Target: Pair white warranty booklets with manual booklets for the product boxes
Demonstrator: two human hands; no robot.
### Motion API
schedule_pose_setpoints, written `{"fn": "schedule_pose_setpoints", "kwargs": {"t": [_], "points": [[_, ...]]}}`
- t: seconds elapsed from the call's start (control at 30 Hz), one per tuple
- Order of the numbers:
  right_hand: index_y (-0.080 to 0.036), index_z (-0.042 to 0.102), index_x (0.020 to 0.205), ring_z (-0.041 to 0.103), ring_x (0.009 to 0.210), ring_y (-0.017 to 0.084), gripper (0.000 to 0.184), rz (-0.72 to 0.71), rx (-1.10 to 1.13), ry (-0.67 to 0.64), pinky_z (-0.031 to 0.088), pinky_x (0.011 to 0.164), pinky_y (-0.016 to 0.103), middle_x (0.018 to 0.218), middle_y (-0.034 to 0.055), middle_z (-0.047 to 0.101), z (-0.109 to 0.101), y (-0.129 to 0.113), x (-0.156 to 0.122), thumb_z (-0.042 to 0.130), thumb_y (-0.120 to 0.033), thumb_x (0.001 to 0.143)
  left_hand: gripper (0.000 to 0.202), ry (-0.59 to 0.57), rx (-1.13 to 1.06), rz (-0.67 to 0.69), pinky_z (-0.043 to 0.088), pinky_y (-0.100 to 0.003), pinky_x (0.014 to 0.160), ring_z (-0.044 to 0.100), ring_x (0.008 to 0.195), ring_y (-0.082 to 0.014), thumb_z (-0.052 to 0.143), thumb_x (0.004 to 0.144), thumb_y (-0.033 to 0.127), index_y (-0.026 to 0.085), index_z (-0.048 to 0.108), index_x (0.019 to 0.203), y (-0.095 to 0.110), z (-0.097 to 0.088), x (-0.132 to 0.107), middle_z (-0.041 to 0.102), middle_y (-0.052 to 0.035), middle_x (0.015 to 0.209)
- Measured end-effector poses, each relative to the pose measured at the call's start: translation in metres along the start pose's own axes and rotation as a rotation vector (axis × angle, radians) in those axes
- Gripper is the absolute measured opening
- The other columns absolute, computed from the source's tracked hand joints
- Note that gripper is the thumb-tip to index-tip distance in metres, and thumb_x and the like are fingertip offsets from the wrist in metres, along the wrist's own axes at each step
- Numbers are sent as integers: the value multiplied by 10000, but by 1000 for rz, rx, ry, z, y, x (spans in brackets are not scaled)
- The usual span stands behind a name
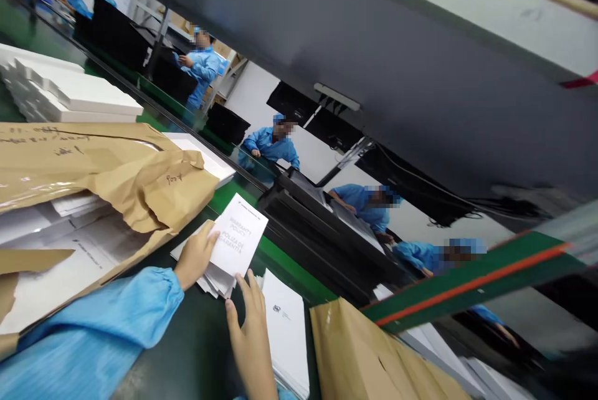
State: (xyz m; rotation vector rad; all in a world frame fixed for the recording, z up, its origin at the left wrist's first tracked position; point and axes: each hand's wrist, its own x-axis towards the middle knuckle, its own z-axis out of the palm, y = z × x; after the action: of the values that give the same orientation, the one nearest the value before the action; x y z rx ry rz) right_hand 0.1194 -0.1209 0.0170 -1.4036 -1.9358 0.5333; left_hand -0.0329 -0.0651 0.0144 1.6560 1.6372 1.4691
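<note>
A white booklet [237, 235] printed "Warranty Policy / Póliza de Garantía" is tilted up in my left hand [199, 255], the fingers closed on its left edge. Just below it, more loose white papers [212, 285] lie in a fanned pile on the dark green surface. My right hand [250, 325] has its fingers apart, fingertips at the booklet's lower corner; whether they touch it I cannot tell. Beside that hand, partly behind it, lies a stack of white booklets [286, 319] with a small dark logo.
A torn brown paper package [140, 182] of white sheets lies at left, with white trays [88, 91] behind it. Another brown package [369, 350] stands at right. A green bar with an orange stripe [471, 285] slants across. Co-workers in blue are beyond the line.
</note>
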Motion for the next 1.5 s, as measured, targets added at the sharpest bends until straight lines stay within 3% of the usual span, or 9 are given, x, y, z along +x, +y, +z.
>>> {"fn": "schedule_pose_setpoints", "kwargs": {"t": [0.27, 0.37, 0.53, 0.7, 0.83, 1.1, 1.23, 1.37, 1.5], "points": [[-270, 553, 958, 354, 1058, 328, 344, 175, -362, 128, 116, 856, 575, 1126, 84, 470, -34, 37, -45, 543, -314, 617, 297, -77, -128, -9, 375, -250, 596, 533, 664, -174, 220, 788, 378, 189, 414, 912, 3, 5, -10, 540, -11, 662], [-226, 548, 941, 376, 1046, 306, 345, 227, -410, 111, 176, 861, 538, 1114, 94, 482, -51, 45, -52, 481, -396, 648, 274, -75, -138, -11, 368, -248, 589, 525, 660, -170, 236, 785, 376, 190, 415, 880, 2, 5, -10, 540, -11, 692], [-40, 355, 1104, 370, 1043, 306, 637, 415, -453, 248, 287, 838, 430, 1118, 213, 429, -87, 66, -55, 430, -455, 627, 259, -69, -165, -9, 362, -251, 607, 516, 679, -163, 242, 786, 364, 195, 417, 876, 1, 7, -11, 544, -12, 737], [-155, 437, 849, 490, 848, 308, 386, 617, -460, 216, 366, 699, 395, 875, 154, 543, -98, 74, -57, 425, -467, 622, 260, -70, -199, -24, 359, -253, 605, 509, 687, -159, 254, 783, 360, 193, 427, 881, 3, 6, -12, 541, -10, 744], [-206, 369, 685, 490, 751, 272, 253, 488, -518, 384, 365, 631, 361, 741, 88, 502, -99, 69, -56, 365, -458, 657, 264, -83, -272, -50, 365, -251, 599, 510, 690, -152, 257, 781, 365, 196, 434, 882, 6, 7, -14, 543, -6, 753], [-202, 365, 774, 473, 700, 206, 167, 169, -388, 801, 360, 588, 309, 766, 61, 477, -91, 9, -11, 355, -364, 736, 277, -248, -518, -102, 378, -278, 719, 512, 825, -153, 271, 786, 334, 205, 358, 1016, 17, 16, -29, 546, -25, 913], [-169, 439, 816, 448, 838, 211, 128, -320, -504, 554, 356, 708, 345, 859, 104, 486, -45, -11, 17, 334, -222, 763, 313, -306, -686, -49, 346, -277, 818, 455, 955, -150, 281, 790, 319, 204, 316, 1079, 29, 16, -38, 494, -38, 1039], [-175, 432, 990, 391, 962, 237, 243, -358, -578, 276, 334, 763, 406, 1038, 122, 452, -7, -9, 17, 391, -243, 760, 338, -288, -852, -34, 319, -284, 868, 412, 1014, -151, 347, 773, 279, 203, 292, 1098, 31, 19, -41, 454, -49, 1095], [-207, 385, 1073, 356, 1033, 209, 298, -401, -496, 144, 276, 845, 426, 1121, 85, 435, -5, 0, 9, 369, -201, 776, 371, -290, -946, -99, 371, -311, 816, 467, 948, -174, 446, 717, 228, 183, 312, 1060, 22, 28, -36, 483, -70, 1050]]}}
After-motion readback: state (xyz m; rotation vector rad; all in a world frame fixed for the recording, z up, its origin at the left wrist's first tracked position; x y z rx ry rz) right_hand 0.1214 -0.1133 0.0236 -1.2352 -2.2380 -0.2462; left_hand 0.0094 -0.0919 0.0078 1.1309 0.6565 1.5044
